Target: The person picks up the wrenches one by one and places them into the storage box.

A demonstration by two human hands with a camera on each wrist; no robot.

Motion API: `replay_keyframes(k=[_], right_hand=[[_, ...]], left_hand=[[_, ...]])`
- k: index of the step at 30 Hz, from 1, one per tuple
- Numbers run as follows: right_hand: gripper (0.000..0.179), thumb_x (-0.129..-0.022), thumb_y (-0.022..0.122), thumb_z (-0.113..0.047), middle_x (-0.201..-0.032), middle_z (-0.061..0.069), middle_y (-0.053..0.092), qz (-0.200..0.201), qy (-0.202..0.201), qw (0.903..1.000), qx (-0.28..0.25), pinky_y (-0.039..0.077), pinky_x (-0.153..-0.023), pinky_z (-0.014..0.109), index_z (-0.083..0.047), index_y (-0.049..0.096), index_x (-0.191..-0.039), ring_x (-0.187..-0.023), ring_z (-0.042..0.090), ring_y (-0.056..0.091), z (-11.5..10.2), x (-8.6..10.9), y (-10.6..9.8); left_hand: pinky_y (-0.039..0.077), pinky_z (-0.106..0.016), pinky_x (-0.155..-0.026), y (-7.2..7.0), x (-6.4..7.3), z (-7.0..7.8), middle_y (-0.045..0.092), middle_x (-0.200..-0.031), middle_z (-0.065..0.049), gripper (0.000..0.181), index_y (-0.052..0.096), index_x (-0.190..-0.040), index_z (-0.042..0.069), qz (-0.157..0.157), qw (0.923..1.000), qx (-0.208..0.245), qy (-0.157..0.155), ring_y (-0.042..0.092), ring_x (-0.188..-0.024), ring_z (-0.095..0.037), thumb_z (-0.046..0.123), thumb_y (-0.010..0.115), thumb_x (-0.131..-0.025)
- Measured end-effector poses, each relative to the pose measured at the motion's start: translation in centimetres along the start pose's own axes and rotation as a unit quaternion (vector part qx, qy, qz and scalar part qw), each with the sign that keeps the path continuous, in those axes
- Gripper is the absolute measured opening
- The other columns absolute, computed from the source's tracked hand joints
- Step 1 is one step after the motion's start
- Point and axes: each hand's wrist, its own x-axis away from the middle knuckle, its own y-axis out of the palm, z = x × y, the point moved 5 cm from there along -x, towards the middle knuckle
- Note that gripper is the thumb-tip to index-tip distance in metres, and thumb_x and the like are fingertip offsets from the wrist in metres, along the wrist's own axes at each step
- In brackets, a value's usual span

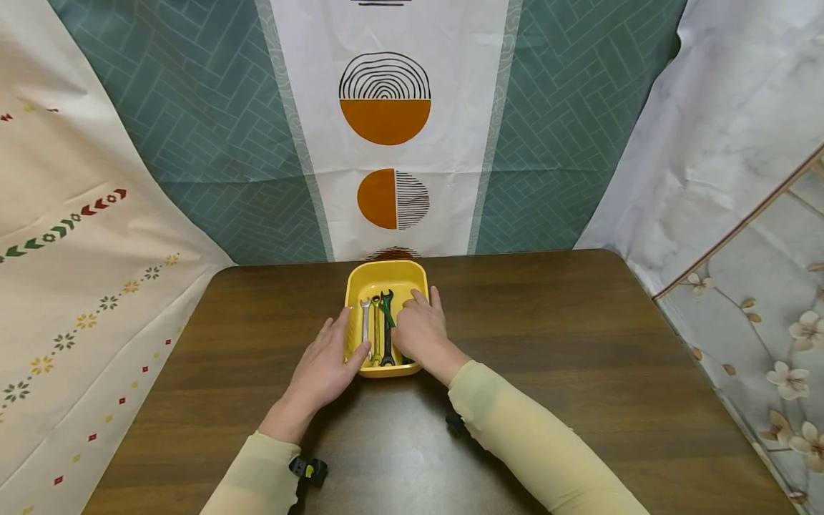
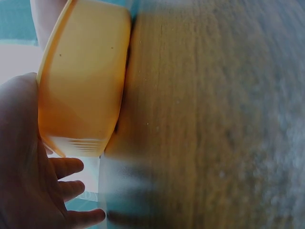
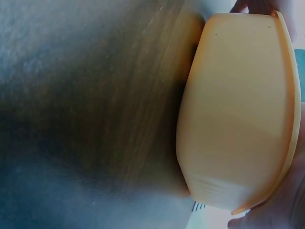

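Note:
In the head view a yellow plastic tray holds several wrenches lying lengthwise: a silver wrench, a yellow wrench, a black wrench and a green wrench slanting over the black one. My left hand rests on the tray's left side, thumb over the rim, with straight, spread fingers outside the wall. Reaching over the right rim, my right hand has its curled fingers inside the tray at the green wrench's lower end and holds it there; the fingertips are hidden.
The tray sits near the back edge of a brown wooden table. A patterned cloth hangs right behind it, with fabric on both sides. Camera straps are on my wrists. A dark piece shows at the tray's front right.

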Motion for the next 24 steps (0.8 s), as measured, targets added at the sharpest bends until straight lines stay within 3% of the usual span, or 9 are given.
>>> replay_keyframes(k=[18,24], right_hand=[[0.034,-0.108,0.07,-0.046,-0.152,-0.003,0.067,0.007,-0.01,0.9999,0.009,0.001,-0.134,0.061,-0.019,0.087,-0.099,-0.164,0.024,0.032,-0.08,0.15,0.23],[0.041,-0.107,0.07,-0.052,-0.156,-0.004,0.064,0.007,-0.02,0.9998,0.004,-0.001,-0.134,0.06,-0.02,0.087,-0.087,-0.165,0.023,0.03,0.11,0.14,0.3]], left_hand=[[0.026,-0.068,-0.128,0.11,0.09,-0.19,0.028,-0.18,-0.019,0.092,0.014,-0.178,0.008,0.0,1.0,0.002,-0.002,0.02,-0.166,-0.044,0.062,0.05,-0.112],[0.027,-0.068,-0.128,0.01,0.05,-0.09,0.029,-0.179,-0.019,0.092,0.013,-0.178,0.007,0.003,1.0,-0.002,0.002,0.021,-0.166,-0.044,0.06,0.051,-0.112]])
